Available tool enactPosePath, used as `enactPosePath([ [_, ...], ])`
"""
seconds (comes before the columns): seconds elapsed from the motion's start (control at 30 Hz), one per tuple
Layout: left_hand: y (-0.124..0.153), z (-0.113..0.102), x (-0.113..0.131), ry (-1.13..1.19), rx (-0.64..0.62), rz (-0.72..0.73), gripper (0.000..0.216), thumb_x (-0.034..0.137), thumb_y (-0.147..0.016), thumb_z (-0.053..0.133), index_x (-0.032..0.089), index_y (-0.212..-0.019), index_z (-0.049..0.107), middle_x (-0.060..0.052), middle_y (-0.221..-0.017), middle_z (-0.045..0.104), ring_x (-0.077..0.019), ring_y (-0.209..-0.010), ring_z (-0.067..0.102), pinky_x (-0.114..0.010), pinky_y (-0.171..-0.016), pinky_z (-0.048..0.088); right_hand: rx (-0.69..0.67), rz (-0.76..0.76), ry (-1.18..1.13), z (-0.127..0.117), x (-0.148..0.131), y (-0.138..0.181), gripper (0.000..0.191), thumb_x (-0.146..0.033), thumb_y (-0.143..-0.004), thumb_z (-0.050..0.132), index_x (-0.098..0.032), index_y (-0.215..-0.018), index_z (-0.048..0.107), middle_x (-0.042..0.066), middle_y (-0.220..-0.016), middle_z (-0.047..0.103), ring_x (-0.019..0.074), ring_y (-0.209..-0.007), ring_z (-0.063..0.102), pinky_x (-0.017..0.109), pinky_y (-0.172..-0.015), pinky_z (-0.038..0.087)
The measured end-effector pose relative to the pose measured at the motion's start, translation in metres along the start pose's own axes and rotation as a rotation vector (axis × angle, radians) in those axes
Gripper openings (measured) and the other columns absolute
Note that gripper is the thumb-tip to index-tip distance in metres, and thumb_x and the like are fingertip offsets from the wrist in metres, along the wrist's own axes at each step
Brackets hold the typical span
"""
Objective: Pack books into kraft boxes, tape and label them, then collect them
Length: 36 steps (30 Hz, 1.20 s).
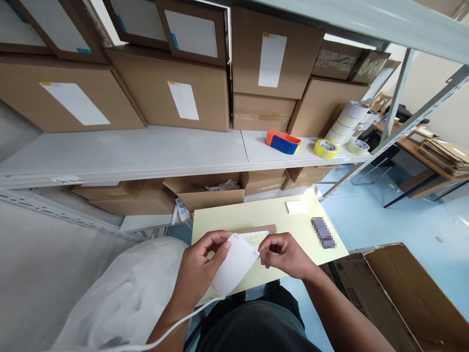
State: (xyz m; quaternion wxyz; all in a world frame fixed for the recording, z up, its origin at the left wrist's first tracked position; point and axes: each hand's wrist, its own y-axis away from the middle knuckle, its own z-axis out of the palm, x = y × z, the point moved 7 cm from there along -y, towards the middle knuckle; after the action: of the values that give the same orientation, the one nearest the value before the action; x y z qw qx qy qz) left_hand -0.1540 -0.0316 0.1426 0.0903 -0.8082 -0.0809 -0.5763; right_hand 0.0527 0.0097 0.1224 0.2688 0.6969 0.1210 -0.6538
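Observation:
My left hand (200,266) holds a white rectangular label sheet (235,264) by its left edge, fingers curled round it. My right hand (286,254) pinches the sheet's upper right corner. Both hands hover over a small pale yellow table (304,230). Under the hands, on the table, lies a flat brown parcel (256,229) with something clear on top, mostly hidden by the sheet. A small white pad (296,207) and a blurred purple object (323,232) lie further back on the table.
A grey shelf (146,151) carries stacked cardboard boxes (172,93), an orange-and-blue tape dispenser (283,142), yellow tape rolls (325,148) and white rolls (348,122). A white plastic bag (124,298) sits at my left, an open cardboard box (406,298) at my right.

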Motion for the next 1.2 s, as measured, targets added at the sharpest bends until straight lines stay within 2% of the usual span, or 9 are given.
enactPosePath([
  [0.13, -0.003, 0.0, -0.005, -0.029, -0.008, -0.001, 0.027, 0.045, -0.085, 0.065, 0.022, -0.096, 0.074, -0.003, -0.09, 0.079, -0.0167, -0.077, 0.071, -0.024, -0.069, 0.057, -0.019, -0.01, -0.019, 0.004, 0.0, -0.002, 0.005, -0.02, -0.074, 0.073, -0.017, -0.073, 0.07, -0.001, -0.063, 0.067, 0.0108, -0.056, 0.057, 0.024, -0.054, 0.045],
  [0.23, -0.007, 0.004, -0.007, -0.11, -0.014, 0.051, 0.025, 0.041, -0.088, 0.063, 0.023, -0.101, 0.074, -0.002, -0.089, 0.079, -0.0158, -0.077, 0.07, -0.025, -0.072, 0.058, -0.044, -0.013, -0.073, 0.011, 0.0, -0.004, 0.007, -0.022, -0.074, 0.072, -0.018, -0.072, 0.067, -0.003, -0.059, 0.064, 0.0102, -0.054, 0.054, 0.024, -0.053, 0.045],
  [0.3, -0.006, 0.006, -0.002, -0.198, 0.039, 0.16, 0.022, 0.037, -0.089, 0.062, 0.024, -0.103, 0.074, -0.002, -0.096, 0.079, -0.0172, -0.086, 0.072, -0.029, -0.08, 0.058, -0.034, -0.014, -0.11, 0.015, 0.001, -0.006, 0.009, -0.023, -0.075, 0.071, -0.019, -0.071, 0.064, -0.004, -0.056, 0.061, 0.0094, -0.051, 0.051, 0.023, -0.052, 0.043],
  [0.4, 0.006, 0.011, 0.015, -0.292, 0.163, 0.408, 0.015, 0.029, -0.091, 0.062, 0.024, -0.099, 0.074, -0.006, -0.107, 0.076, -0.0197, -0.101, 0.071, -0.033, -0.091, 0.057, 0.037, -0.019, -0.145, 0.017, 0.003, -0.008, 0.012, -0.025, -0.076, 0.069, -0.02, -0.069, 0.061, -0.006, -0.054, 0.057, 0.0084, -0.049, 0.047, 0.022, -0.051, 0.04],
  [0.47, 0.016, 0.019, 0.027, -0.29, 0.144, 0.542, 0.011, 0.023, -0.093, 0.063, 0.023, -0.096, 0.073, -0.004, -0.099, 0.076, -0.0172, -0.095, 0.071, -0.029, -0.086, 0.057, 0.085, -0.021, -0.157, 0.017, 0.004, -0.008, 0.015, -0.028, -0.078, 0.07, -0.02, -0.069, 0.059, -0.006, -0.054, 0.055, 0.0083, -0.049, 0.046, 0.022, -0.051, 0.039],
  [0.53, 0.024, 0.028, 0.035, -0.283, 0.081, 0.614, 0.01, 0.02, -0.093, 0.064, 0.023, -0.098, 0.072, -0.001, -0.09, 0.077, -0.0139, -0.084, 0.072, -0.025, -0.079, 0.056, 0.111, -0.022, -0.161, 0.018, 0.005, -0.008, 0.018, -0.032, -0.08, 0.07, -0.021, -0.071, 0.059, -0.006, -0.054, 0.055, 0.0085, -0.049, 0.046, 0.023, -0.051, 0.04],
  [0.83, 0.028, 0.033, 0.042, -0.373, 0.136, 0.686, 0.012, 0.016, -0.092, 0.066, 0.023, -0.098, 0.074, 0.001, -0.086, 0.08, -0.0132, -0.075, 0.073, -0.024, -0.074, 0.055, 0.16, -0.163, -0.078, 0.02, -0.001, -0.004, 0.02, -0.038, -0.086, 0.068, -0.02, -0.079, 0.064, -0.005, -0.058, 0.057, 0.0099, -0.053, 0.05, 0.024, -0.056, 0.043],
  [1.03, 0.028, 0.032, 0.041, -0.411, 0.153, 0.668, 0.012, 0.019, -0.094, 0.063, 0.024, -0.096, 0.074, 0.0, -0.085, 0.08, -0.0133, -0.074, 0.073, -0.025, -0.073, 0.056, 0.183, -0.155, -0.045, 0.022, 0.001, -0.004, 0.021, -0.042, -0.087, 0.068, -0.021, -0.083, 0.068, -0.001, -0.069, 0.063, 0.0107, -0.056, 0.055, 0.024, -0.055, 0.046],
  [1.2, 0.03, 0.03, 0.041, -0.413, 0.162, 0.661, 0.013, 0.019, -0.095, 0.063, 0.024, -0.095, 0.074, 0.0, -0.083, 0.08, -0.0135, -0.073, 0.074, -0.025, -0.072, 0.056, 0.189, -0.162, -0.018, 0.024, 0.0, -0.004, 0.019, -0.039, -0.086, 0.068, -0.021, -0.083, 0.07, 0.0, -0.069, 0.064, 0.011, -0.057, 0.055, 0.024, -0.055, 0.047],
])
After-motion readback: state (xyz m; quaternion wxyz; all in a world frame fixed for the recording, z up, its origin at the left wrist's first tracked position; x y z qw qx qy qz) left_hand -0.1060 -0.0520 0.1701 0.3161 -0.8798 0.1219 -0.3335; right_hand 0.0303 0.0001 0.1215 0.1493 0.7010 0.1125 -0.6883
